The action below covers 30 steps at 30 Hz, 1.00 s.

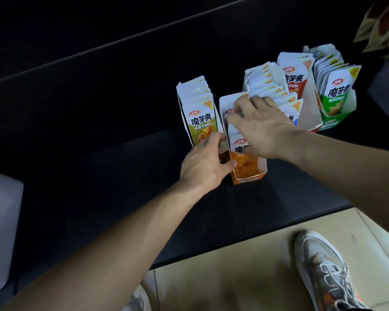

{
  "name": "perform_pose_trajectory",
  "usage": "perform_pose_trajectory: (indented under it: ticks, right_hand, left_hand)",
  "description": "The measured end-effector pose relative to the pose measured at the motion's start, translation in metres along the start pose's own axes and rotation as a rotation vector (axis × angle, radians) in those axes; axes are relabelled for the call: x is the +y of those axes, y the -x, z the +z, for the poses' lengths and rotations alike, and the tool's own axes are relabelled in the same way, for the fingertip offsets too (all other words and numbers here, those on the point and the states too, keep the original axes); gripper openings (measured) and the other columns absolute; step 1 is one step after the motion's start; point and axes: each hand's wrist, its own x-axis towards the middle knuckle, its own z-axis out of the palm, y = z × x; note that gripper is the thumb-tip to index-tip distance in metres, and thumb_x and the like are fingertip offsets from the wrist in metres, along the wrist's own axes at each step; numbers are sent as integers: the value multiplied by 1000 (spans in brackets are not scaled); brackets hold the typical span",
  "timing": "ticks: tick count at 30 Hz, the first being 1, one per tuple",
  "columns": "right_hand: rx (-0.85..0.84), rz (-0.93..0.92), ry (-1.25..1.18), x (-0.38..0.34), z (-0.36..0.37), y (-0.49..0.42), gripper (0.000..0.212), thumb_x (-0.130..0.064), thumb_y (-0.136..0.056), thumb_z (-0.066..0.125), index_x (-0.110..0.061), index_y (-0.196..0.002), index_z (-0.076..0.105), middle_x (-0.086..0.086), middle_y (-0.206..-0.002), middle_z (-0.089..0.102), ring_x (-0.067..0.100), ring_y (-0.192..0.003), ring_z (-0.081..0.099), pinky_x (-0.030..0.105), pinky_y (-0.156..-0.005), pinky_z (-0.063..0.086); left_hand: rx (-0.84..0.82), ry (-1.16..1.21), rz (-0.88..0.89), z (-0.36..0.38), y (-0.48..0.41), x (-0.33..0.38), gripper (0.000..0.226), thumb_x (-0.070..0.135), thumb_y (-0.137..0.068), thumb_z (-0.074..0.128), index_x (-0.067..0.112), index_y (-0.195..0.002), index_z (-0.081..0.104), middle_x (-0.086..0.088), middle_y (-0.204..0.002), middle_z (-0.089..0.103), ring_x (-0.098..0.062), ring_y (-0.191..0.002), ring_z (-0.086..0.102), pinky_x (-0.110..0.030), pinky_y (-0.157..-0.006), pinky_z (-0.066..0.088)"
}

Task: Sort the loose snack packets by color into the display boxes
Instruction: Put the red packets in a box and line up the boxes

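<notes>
Five packet rows stand upright in open boxes on a dark shelf [99, 176].
1. Olive box [182, 117], far left, full; olive packets [200, 124] face forward.
2. Orange box [263, 169], nearest, just beside the olive box. Left hand [202, 167] grips its left wall, thumb on the front, fingers in the gap between the two boxes. Right hand [263, 129] rests on top, fingers curled and pinching the upper edges of the orange packets [241, 151] inside.
3. Blue packets [290, 104], behind the right hand; their box is mostly hidden.
4. Red box [310, 108], next right.
5. Green box [332, 124], far right.
Below: tiled floor [222, 277], grey shoe [323, 272].
</notes>
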Motion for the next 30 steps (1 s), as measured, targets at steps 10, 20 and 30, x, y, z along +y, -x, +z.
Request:
perform_pose_trajectory:
  ticks: [10, 20, 30]
  right_hand:
    - [47, -18, -43, 3, 5, 7, 92, -29, -61, 87, -12, -134, 34, 9, -102, 56, 32, -85, 62, 44, -92, 38]
    - [-112, -27, -10, -2, -3, 3, 42, -26, -81, 71, -20, -113, 44, -7, -60, 40, 21, -62, 44, 42, -104, 33]
    - [132, 16, 87, 9, 0, -6, 49, -14, -75, 69, -20, -121, 53, 3, -89, 70, 29, -87, 65, 44, -100, 31]
  left_hand:
    - [6, -36, -24, 2, -2, 1, 63, 54, -82, 73, 34, -132, 41, 11, -124, 60, -15, -109, 61, -39, -83, 56]
    - [-17, -13, -45, 2, -4, 1, 63, 55, -81, 74, 36, -131, 41, 12, -119, 62, -14, -107, 62, -39, -82, 56]
    - [-39, 22, -59, -4, -7, 4, 49, 48, -86, 71, 38, -127, 47, 15, -113, 64, -12, -103, 62, -38, -82, 56]
